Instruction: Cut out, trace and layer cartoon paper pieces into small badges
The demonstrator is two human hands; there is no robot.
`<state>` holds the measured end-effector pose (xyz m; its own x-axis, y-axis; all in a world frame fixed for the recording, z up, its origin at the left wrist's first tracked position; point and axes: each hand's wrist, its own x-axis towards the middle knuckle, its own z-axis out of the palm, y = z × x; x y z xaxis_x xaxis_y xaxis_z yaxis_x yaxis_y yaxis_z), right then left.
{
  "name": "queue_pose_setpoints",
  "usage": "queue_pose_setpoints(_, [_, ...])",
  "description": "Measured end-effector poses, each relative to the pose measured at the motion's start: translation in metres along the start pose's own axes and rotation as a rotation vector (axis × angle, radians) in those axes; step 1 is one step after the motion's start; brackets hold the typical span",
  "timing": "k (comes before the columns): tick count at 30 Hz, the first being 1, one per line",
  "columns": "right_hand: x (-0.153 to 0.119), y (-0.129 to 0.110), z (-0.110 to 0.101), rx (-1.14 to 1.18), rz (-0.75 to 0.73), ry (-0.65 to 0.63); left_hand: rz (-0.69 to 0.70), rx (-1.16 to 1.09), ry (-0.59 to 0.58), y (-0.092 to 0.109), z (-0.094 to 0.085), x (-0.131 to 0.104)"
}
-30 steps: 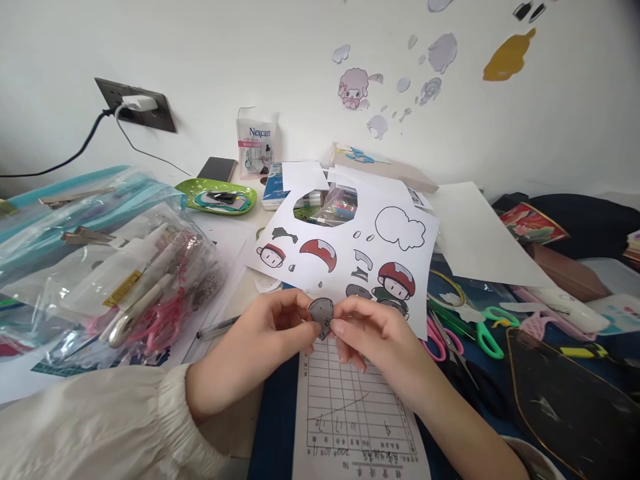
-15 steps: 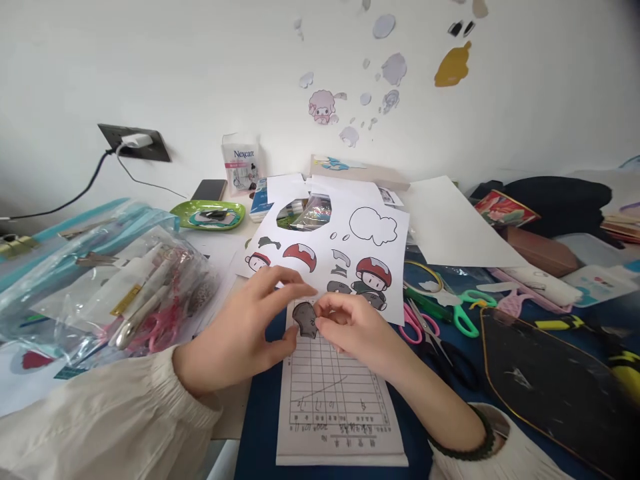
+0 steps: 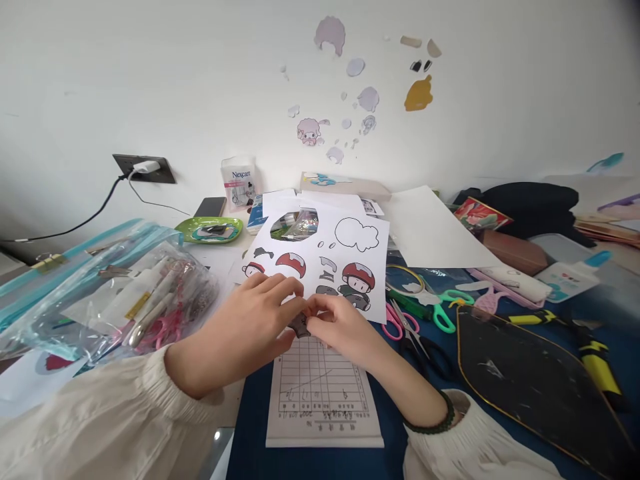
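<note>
Between my hands is a small grey paper cutout [image 3: 301,327] with dark outlines, partly covered by fingers. My right hand [image 3: 337,327] pinches its right side. Over its left and upper part curl the fingers of my left hand [image 3: 260,320], their tips meeting my right fingertips. Both hands are above a printed form pad [image 3: 323,400] with handwriting on it. Just beyond them lies a white sheet [image 3: 325,233] printed with red-capped cartoon figures, a cloud outline and grey shapes, with one large hole cut in it.
A clear zip bag of tools [image 3: 155,300] is at the left, near a green dish [image 3: 210,230]. To the right are pink-handled scissors [image 3: 400,321], green-handled scissors [image 3: 445,313], a dark board [image 3: 525,387] and yellow-black pliers [image 3: 597,360]. Paper pieces [image 3: 369,99] stick to the wall.
My left hand has closed in on the grey cutout, and its fingers now meet those of my right hand. The camera view has shifted, showing more of the wall.
</note>
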<state>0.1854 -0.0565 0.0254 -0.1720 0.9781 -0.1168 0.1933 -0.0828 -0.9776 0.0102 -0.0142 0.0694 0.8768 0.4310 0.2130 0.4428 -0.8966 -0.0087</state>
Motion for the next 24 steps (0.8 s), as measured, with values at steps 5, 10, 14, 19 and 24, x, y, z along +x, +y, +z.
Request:
queue_pose_setpoints(5, [0.000, -0.005, -0.029, -0.209, 0.034, 0.282, -0.109, -0.050, -0.005, -0.002, -0.003, 0.002])
queue_pose_setpoints(10, [-0.007, 0.001, -0.081, -0.533, 0.154, 0.829, -0.293, -0.100, 0.017, -0.019, 0.002, -0.005])
queue_pose_setpoints(14, [-0.005, 0.018, -0.101, -0.657, 0.286, 0.917, -0.430, -0.212, 0.053, -0.037, 0.011, -0.010])
queue_pose_setpoints(19, [0.007, 0.035, -0.106, -0.611, 0.236, 0.843, -0.518, -0.304, 0.065, -0.054, 0.017, -0.012])
queue_pose_setpoints(24, [0.011, 0.038, -0.108, -0.494, 0.112, 0.866, -0.567, -0.361, 0.100, -0.057, 0.019, -0.014])
